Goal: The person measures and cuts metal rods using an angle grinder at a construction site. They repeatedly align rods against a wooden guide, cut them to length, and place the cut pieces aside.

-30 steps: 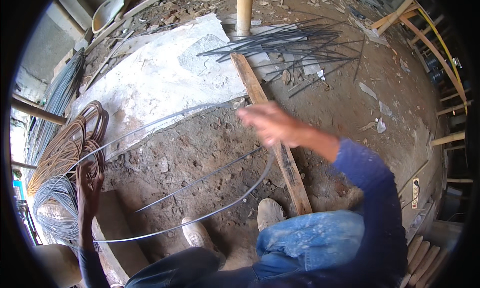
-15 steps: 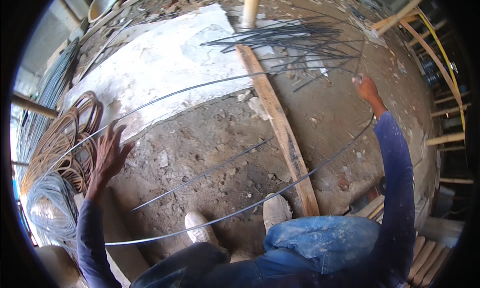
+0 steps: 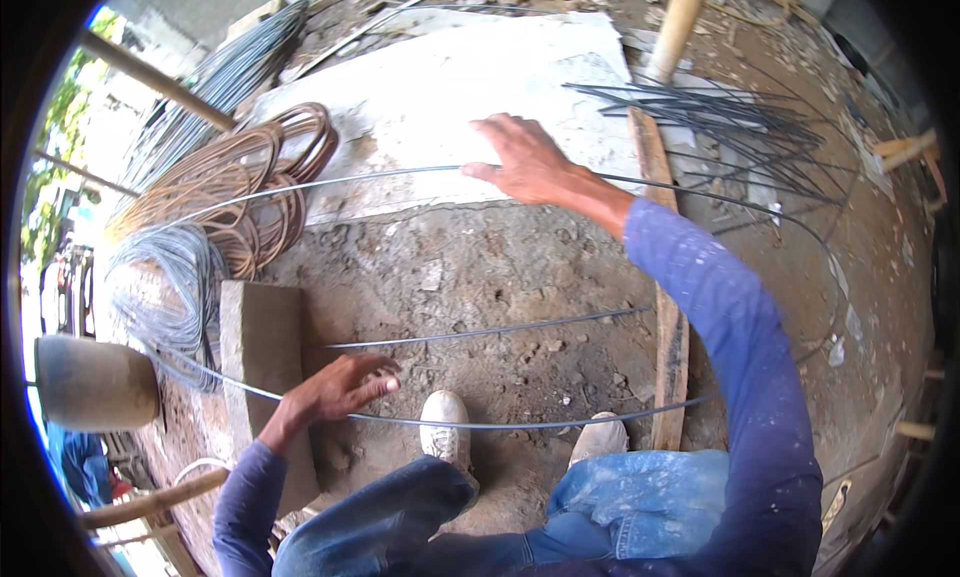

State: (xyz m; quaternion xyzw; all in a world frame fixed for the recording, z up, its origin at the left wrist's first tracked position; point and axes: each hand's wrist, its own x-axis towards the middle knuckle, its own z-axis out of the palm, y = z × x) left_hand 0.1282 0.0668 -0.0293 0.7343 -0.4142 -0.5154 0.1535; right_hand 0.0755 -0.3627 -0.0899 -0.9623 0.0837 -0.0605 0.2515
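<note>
A long grey steel rod [image 3: 560,424] bends in a wide loop, with one run near my shoes and another farther off across a white sheet [image 3: 450,87]. Over the far run, my right hand [image 3: 525,162] is open, fingers and thumb apart; the rod passes under it, and I cannot tell whether they touch. My left hand [image 3: 340,389] hovers by the near run, loosely open with its thumb stretched out and nothing in it. Between the two runs lies a shorter straight rod [image 3: 500,329] on the dirt floor.
Brown coiled rods [image 3: 290,147], a grey wire coil [image 3: 165,277] and a bundle of straight rods [image 3: 220,77] lie left. A concrete block [image 3: 262,347] and a drum [image 3: 98,382] are nearer. A wooden plank [image 3: 670,327] lies right, below a pile of cut rods [image 3: 720,127].
My view has swung left. The right hand has let go at the far right bend and moved in over the far run. My left hand has drawn back from the far run toward the near one.
</note>
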